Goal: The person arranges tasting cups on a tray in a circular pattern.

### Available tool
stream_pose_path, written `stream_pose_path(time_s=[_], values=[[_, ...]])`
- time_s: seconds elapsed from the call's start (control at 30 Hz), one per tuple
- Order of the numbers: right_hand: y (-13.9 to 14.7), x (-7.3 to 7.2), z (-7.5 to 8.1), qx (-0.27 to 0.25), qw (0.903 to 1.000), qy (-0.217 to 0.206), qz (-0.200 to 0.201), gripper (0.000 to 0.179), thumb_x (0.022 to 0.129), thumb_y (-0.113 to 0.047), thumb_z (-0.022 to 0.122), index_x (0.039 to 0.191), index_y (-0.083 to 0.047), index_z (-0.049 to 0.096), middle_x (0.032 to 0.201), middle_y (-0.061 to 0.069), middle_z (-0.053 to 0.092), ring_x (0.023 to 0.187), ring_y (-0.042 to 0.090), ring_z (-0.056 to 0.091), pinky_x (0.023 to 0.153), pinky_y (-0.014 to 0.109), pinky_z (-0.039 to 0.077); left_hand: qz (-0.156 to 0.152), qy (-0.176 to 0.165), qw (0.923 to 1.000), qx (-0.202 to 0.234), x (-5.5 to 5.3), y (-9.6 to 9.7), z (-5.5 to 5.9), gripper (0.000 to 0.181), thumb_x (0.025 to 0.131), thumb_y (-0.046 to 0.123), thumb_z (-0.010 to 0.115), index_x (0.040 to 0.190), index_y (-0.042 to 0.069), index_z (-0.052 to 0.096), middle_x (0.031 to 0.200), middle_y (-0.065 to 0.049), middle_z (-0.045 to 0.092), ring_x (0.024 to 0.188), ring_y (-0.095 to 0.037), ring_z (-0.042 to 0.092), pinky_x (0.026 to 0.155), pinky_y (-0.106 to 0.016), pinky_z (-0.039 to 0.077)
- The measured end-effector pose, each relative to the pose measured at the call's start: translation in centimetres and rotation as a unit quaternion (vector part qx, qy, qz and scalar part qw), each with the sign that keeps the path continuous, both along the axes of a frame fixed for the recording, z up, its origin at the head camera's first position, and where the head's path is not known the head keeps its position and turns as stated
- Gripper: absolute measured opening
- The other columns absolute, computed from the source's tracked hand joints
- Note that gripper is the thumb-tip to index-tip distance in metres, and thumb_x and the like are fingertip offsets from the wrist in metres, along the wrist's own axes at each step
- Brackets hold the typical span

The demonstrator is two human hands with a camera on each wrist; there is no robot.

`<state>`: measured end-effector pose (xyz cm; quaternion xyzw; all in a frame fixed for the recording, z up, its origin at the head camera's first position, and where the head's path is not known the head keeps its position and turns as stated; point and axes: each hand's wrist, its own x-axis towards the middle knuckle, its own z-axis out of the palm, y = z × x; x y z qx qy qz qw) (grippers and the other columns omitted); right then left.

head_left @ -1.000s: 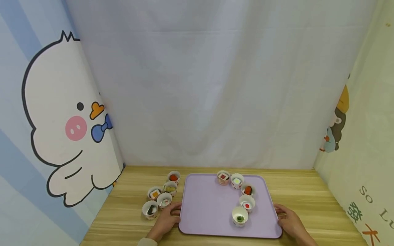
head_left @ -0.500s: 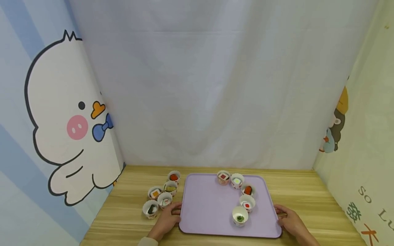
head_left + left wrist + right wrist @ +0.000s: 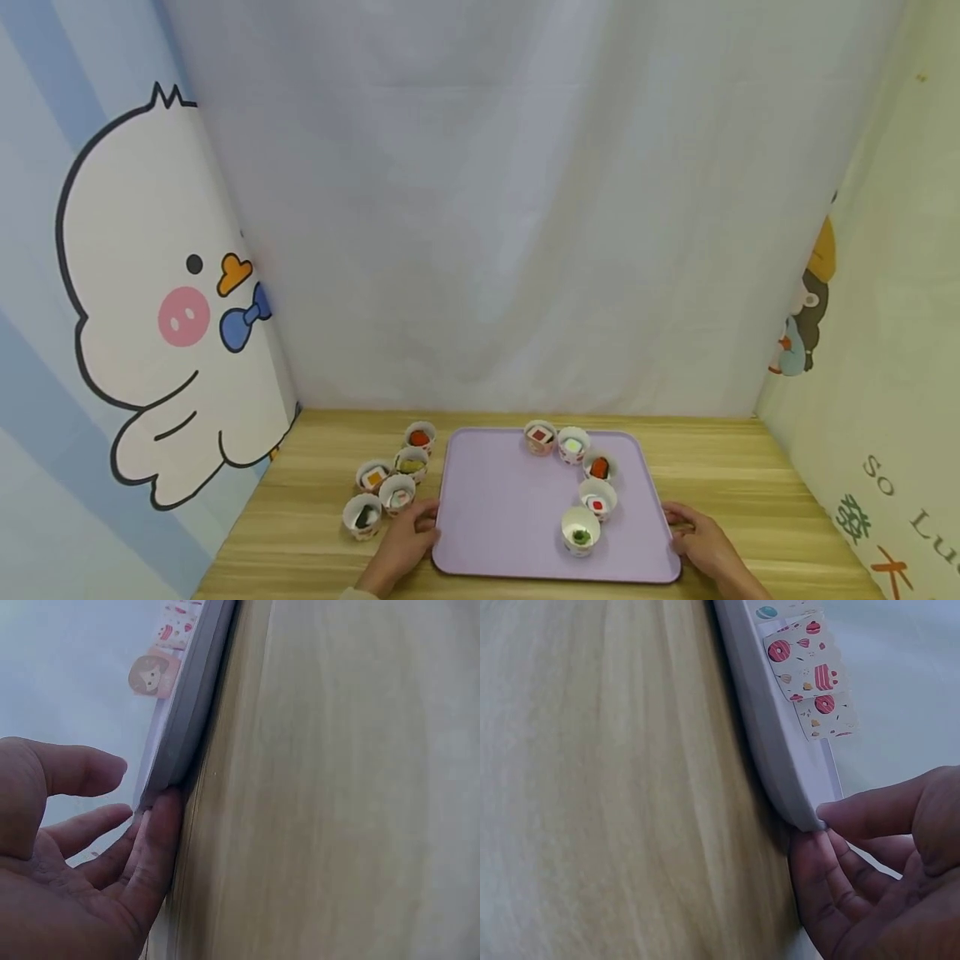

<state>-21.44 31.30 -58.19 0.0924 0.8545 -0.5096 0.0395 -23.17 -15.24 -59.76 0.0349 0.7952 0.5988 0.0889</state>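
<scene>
A lilac rectangular tray [image 3: 510, 517] lies on the wooden table. Several paper cups, including one with something green [image 3: 581, 532], stand on its right half. My left hand [image 3: 406, 540] is at the tray's left edge; in the left wrist view its fingers [image 3: 154, 855] touch the underside of the rim, while the thumb stays apart from it. At the opposite edge my right hand [image 3: 703, 546] pinches the rim, thumb [image 3: 870, 812] against it and fingers beneath. Both wrist views show the tray's side and printed cups [image 3: 814, 660].
Left of the tray, several more paper cups with small coloured contents, such as a white cup with a dark piece [image 3: 363, 517], stand close to my left hand. A pale curtain [image 3: 510, 250] hangs behind the table [image 3: 720, 475]. Printed cloths flank both sides.
The head view has shifted slightly. Both hands keep their places at the tray's edges, and the tray and cups stay where they were on the table.
</scene>
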Motion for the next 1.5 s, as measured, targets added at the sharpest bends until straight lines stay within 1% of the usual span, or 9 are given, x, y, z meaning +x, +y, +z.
stream_pose_path(time_s=[0.2, 0.47, 0.63, 0.77, 1.03, 1.2, 1.33, 1.4, 1.5], values=[[-0.1, 0.1, -0.2, 0.001, 1.0, -0.001, 0.0, 0.063, 0.071, 0.013, 0.055, 0.133, 0.012, 0.05, 0.115, 0.023, 0.061, 0.081, 0.014, 0.057, 0.065, 0.022, 0.049, -0.001, 0.036, 0.999, -0.025, 0.9, -0.2, 0.6, 0.047, 0.088, 0.003, 0.062, 0.132, -0.011, 0.052, 0.123, -0.029, 0.058, 0.104, -0.032, 0.066, 0.071, -0.032, 0.057], [-0.2, 0.0, -0.1, 0.005, 1.0, -0.002, -0.004, 0.063, 0.07, 0.012, 0.056, 0.133, 0.012, 0.051, 0.115, 0.022, 0.061, 0.082, 0.014, 0.056, 0.064, 0.024, 0.05, -0.044, 0.08, 0.9939, -0.062, 2.6, -0.6, 2.8, 0.05, 0.088, 0.009, 0.065, 0.133, -0.009, 0.052, 0.121, -0.03, 0.06, 0.1, -0.035, 0.067, 0.071, -0.023, 0.054], [-0.3, 0.0, -0.1, -0.004, 1.0, -0.004, -0.006, 0.063, 0.069, 0.012, 0.055, 0.132, 0.011, 0.051, 0.114, 0.021, 0.061, 0.08, 0.014, 0.057, 0.063, 0.025, 0.051, 0.035, 0.112, 0.9895, -0.084, 4.2, -0.8, 4.6, 0.045, 0.088, 0.007, 0.067, 0.13, -0.002, 0.056, 0.122, -0.024, 0.063, 0.097, -0.031, 0.069, 0.07, -0.021, 0.054], [-0.4, 0.1, -0.2, -0.005, 0.9999, -0.009, -0.01, 0.063, 0.07, 0.012, 0.056, 0.133, 0.011, 0.051, 0.114, 0.021, 0.061, 0.081, 0.014, 0.057, 0.062, 0.026, 0.052, 0.113, 0.142, 0.9774, -0.108, 5.0, -1.4, 5.9, 0.042, 0.088, 0.004, 0.068, 0.129, 0.003, 0.059, 0.119, -0.016, 0.065, 0.096, -0.025, 0.069, 0.067, -0.021, 0.053], [-0.1, 0.1, 0.0, -0.009, 0.9998, -0.014, -0.014, 0.063, 0.07, 0.012, 0.056, 0.133, 0.01, 0.051, 0.116, 0.022, 0.06, 0.083, 0.015, 0.057, 0.063, 0.026, 0.052, 0.221, 0.19, 0.9454, -0.147, 6.2, -3.4, 7.4, 0.043, 0.086, 0.003, 0.07, 0.127, 0.009, 0.06, 0.117, -0.01, 0.065, 0.099, -0.013, 0.062, 0.068, -0.021, 0.056], [0.0, 0.0, -0.1, -0.018, 0.9996, -0.014, -0.015, 0.064, 0.07, 0.012, 0.055, 0.134, 0.011, 0.051, 0.116, 0.021, 0.06, 0.082, 0.015, 0.057, 0.063, 0.027, 0.053, 0.279, 0.214, 0.9211, -0.167, 6.4, -4.7, 7.5, 0.047, 0.084, 0.002, 0.072, 0.129, 0.004, 0.056, 0.118, -0.013, 0.062, 0.107, -0.022, 0.056, 0.075, -0.017, 0.053], [0.1, 0.0, -0.2, -0.011, 0.9998, -0.011, -0.014, 0.064, 0.07, 0.011, 0.056, 0.133, 0.01, 0.052, 0.115, 0.02, 0.061, 0.084, 0.016, 0.057, 0.063, 0.026, 0.052, 0.304, 0.186, 0.9211, -0.158, 6.4, -5.5, 7.1, 0.054, 0.085, 0.007, 0.072, 0.134, 0.002, 0.051, 0.125, -0.016, 0.056, 0.118, -0.029, 0.051, 0.082, -0.008, 0.042], [0.1, 0.0, -0.2, -0.007, 0.9998, -0.01, -0.014, 0.064, 0.069, 0.01, 0.057, 0.133, 0.01, 0.052, 0.114, 0.02, 0.061, 0.084, 0.016, 0.057, 0.064, 0.025, 0.052, 0.309, 0.165, 0.9257, -0.144, 6.3, -5.8, 7.0, 0.058, 0.085, 0.009, 0.071, 0.137, 0.001, 0.047, 0.13, -0.02, 0.052, 0.124, -0.034, 0.047, 0.092, -0.017, 0.044], [0.2, -0.1, -0.2, -0.004, 0.9998, -0.01, -0.015, 0.063, 0.069, 0.01, 0.057, 0.132, 0.01, 0.053, 0.114, 0.02, 0.062, 0.085, 0.016, 0.057, 0.064, 0.025, 0.051, 0.299, 0.134, 0.9367, -0.124, 6.1, -6.3, 6.6, 0.069, 0.086, 0.012, 0.071, 0.144, -0.002, 0.037, 0.14, -0.026, 0.042, 0.134, -0.041, 0.037, 0.105, -0.045, 0.041]])
